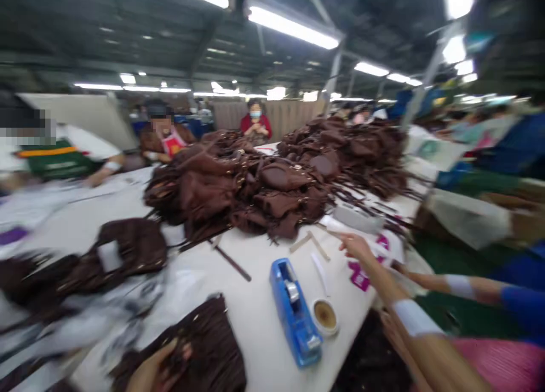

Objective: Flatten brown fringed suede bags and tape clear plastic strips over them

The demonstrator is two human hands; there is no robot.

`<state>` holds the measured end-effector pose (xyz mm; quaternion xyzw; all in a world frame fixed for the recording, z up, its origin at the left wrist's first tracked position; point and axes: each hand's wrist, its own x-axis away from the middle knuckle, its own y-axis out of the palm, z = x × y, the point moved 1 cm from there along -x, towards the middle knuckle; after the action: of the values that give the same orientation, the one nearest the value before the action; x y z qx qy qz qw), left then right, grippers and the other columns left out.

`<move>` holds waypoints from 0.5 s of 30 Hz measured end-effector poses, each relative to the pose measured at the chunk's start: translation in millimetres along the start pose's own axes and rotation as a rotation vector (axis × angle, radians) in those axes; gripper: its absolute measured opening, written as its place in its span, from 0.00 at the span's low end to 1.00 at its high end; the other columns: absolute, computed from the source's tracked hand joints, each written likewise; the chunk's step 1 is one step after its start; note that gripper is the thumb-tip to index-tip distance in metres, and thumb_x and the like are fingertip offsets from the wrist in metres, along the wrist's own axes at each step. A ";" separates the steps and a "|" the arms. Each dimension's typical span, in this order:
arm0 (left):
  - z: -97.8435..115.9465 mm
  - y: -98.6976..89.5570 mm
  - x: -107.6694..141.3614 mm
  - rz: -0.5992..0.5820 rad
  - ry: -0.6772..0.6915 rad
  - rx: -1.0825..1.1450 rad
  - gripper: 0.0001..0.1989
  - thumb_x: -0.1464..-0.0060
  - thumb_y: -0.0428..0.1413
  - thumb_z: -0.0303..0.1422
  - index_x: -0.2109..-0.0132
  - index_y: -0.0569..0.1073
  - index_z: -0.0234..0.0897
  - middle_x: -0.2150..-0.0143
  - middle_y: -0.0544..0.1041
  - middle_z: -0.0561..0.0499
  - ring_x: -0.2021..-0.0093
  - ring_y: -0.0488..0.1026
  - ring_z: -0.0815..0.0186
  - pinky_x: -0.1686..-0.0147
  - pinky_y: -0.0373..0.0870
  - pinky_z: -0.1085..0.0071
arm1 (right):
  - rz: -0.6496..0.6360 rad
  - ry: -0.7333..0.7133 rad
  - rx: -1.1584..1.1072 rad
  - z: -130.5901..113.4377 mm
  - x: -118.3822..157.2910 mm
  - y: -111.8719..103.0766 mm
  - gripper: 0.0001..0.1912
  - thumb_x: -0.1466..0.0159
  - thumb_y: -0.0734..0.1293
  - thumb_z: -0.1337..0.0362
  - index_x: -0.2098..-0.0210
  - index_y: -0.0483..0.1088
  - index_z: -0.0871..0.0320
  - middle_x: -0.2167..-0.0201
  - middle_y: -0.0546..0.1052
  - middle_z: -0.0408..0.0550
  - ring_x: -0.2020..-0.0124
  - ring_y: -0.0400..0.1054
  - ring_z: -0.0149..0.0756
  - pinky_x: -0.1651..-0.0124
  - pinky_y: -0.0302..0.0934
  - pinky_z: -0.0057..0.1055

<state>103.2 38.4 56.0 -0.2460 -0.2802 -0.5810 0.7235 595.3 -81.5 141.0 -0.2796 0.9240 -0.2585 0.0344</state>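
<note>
At the bottom left, my left hand (164,361) curls its fingers around part of a dark brown bag (208,335) lying on the white table (255,301). My right hand (356,248), with a white band on its forearm, stretches over the table's right side. Its fingers are bent together; whatever is in them is too blurred to name. Purple tags (359,275) lie beside that hand. A blue tape dispenser (293,312) sits between my hands, next to a roll of tape (325,315). Pale strips (320,247) are just left of my right hand.
A large heap of brown bags (272,182) covers the table's middle and back. More brown bags (128,250) and clear plastic (179,290) lie left. A co-worker's arm with a blue sleeve (519,301) reaches in from the right. Other people sit around the far and left sides.
</note>
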 end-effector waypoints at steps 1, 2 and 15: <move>-2.2 -6.9 -6.9 -0.119 -0.036 0.000 0.11 0.41 0.58 0.34 0.52 0.73 0.33 0.56 0.78 0.47 0.60 0.77 0.65 0.60 0.77 0.62 | -0.054 -0.025 0.000 -12.4 2.3 8.1 0.20 0.32 0.61 0.58 0.48 0.69 0.67 0.76 0.73 0.45 0.78 0.66 0.30 0.75 0.60 0.27; -3.7 -13.4 -13.7 -0.195 -0.032 0.009 0.09 0.42 0.58 0.30 0.54 0.74 0.31 0.59 0.80 0.45 0.62 0.78 0.64 0.62 0.77 0.64 | -0.114 -0.064 -0.011 -27.3 8.5 18.4 0.21 0.32 0.61 0.57 0.46 0.68 0.66 0.79 0.72 0.42 0.80 0.63 0.29 0.76 0.58 0.25; -16.6 -33.8 -27.6 -0.309 0.044 0.067 0.08 0.48 0.61 0.30 0.60 0.76 0.34 0.65 0.82 0.44 0.64 0.81 0.59 0.61 0.79 0.63 | -0.716 -1.086 0.450 -34.7 273.8 251.2 0.32 0.30 0.59 0.50 0.31 0.53 0.55 0.29 0.50 0.58 0.29 0.42 0.53 0.33 0.46 0.59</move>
<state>67.4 39.6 26.0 -0.1628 -0.3181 -0.6810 0.6392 232.4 -33.6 68.3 -0.6436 0.5506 -0.2627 0.4621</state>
